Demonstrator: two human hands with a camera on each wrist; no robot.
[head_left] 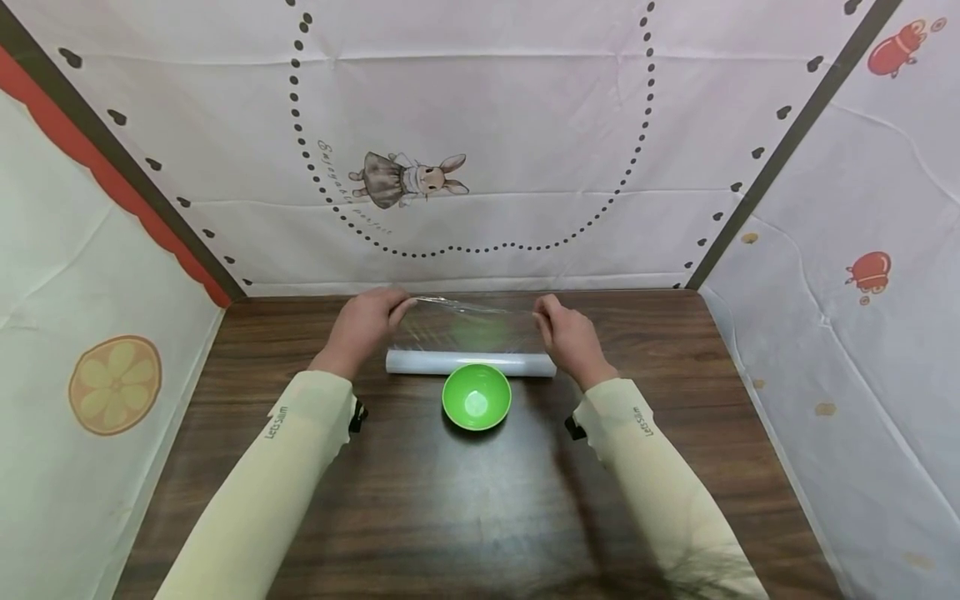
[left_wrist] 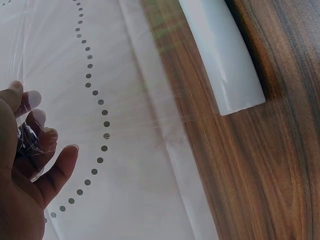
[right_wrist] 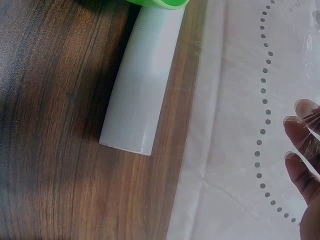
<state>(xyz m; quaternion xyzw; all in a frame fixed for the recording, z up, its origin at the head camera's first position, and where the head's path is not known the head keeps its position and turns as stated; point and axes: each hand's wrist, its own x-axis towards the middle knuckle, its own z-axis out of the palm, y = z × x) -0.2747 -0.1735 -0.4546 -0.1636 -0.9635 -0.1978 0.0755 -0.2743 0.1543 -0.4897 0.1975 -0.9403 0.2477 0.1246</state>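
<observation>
A roll of cling film lies crosswise on the table, with a thin clear sheet drawn out from it toward the back wall. My left hand pinches the sheet's left corner; the left wrist view shows film bunched between the thumb and fingers. At the right corner, my right hand pinches the film too, its fingers partly cut off in the right wrist view. The sheet hangs stretched between both hands, above the table. A green bowl stands upright just in front of the roll, overlapping its middle.
The wooden table meets a white printed cloth wall close behind the hands. More cloth walls rise at the left and right. Both wrists carry dark straps.
</observation>
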